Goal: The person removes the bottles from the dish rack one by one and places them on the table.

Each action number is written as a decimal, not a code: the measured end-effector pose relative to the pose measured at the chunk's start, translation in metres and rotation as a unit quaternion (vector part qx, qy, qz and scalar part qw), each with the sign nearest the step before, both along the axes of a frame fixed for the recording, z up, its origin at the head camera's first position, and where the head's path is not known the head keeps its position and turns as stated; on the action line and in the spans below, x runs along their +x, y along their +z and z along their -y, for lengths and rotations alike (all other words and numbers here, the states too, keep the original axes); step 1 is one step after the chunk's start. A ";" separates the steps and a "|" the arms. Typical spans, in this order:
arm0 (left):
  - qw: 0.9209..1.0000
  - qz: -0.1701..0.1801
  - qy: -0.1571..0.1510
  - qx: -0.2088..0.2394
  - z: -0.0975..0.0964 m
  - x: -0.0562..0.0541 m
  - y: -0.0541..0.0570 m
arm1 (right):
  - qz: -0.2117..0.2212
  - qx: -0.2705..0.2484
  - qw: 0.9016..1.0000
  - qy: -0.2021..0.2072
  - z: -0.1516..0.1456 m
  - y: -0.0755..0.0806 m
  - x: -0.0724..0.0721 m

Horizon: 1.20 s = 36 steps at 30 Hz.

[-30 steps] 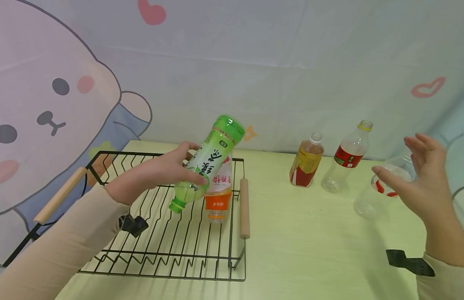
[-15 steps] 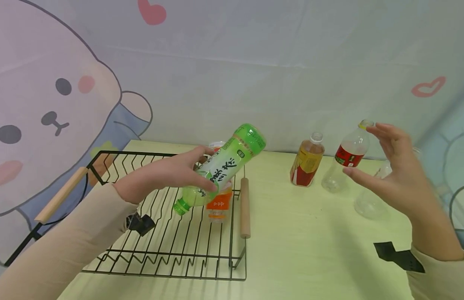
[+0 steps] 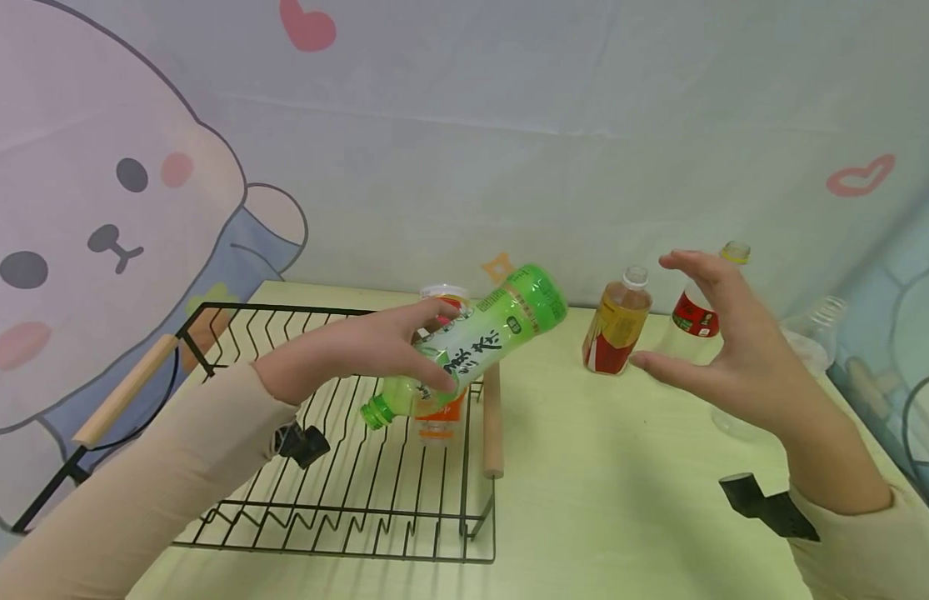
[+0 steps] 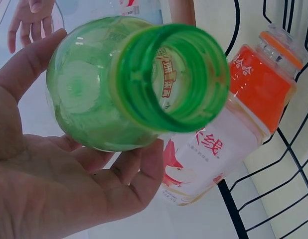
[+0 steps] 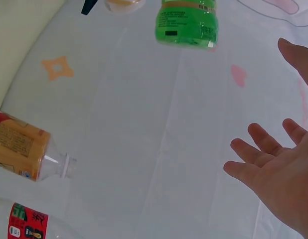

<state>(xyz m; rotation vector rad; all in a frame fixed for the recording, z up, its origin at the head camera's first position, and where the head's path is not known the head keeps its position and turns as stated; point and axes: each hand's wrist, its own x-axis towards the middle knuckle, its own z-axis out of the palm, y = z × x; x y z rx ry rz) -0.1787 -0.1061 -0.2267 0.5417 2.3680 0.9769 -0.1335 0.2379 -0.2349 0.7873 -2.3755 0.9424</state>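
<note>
In the head view my left hand (image 3: pixel 374 346) grips a green plastic bottle (image 3: pixel 479 333) above the rack. The bottle is tilted, its uncapped mouth low on the left and its base raised to the right; the left wrist view looks into its open green neck (image 4: pixel 174 77). Behind it an orange-and-white bottle (image 4: pixel 261 84) lies on the black wire rack (image 3: pixel 344 508), neck toward me. My right hand (image 3: pixel 734 350) holds nothing, thumb and fingers spread apart, in front of a red-labelled bottle (image 3: pixel 692 317) that it partly hides.
A bottle with a yellow and red label (image 3: pixel 617 325) stands uncapped on the pale green table (image 3: pixel 584 500). Farther right is a clear bottle (image 3: pixel 816 333), partly behind my right hand. Wooden handles (image 3: pixel 492 425) flank the rack. A printed cloth (image 3: pixel 471 167) hangs behind.
My left hand has carried the green bottle to the right, tipping it closer to horizontal. My right hand has moved left, from in front of the clear bottle to the red-labelled one.
</note>
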 end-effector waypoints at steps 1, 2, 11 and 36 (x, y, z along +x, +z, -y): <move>1.000 -0.001 -0.004 0.000 -0.001 0.000 0.000 | 0.000 0.006 1.000 0.003 0.003 0.001 0.001; 1.000 -0.003 -0.008 -0.001 -0.002 -0.001 0.000 | 0.000 0.012 1.000 0.003 0.005 0.001 0.002; 0.999 -0.004 -0.032 -0.028 -0.013 -0.001 0.000 | 0.044 0.034 0.998 0.043 0.024 0.004 0.005; 0.995 -0.001 -0.091 -0.051 -0.033 0.003 -0.002 | 0.086 0.120 0.980 0.131 0.065 -0.017 -0.004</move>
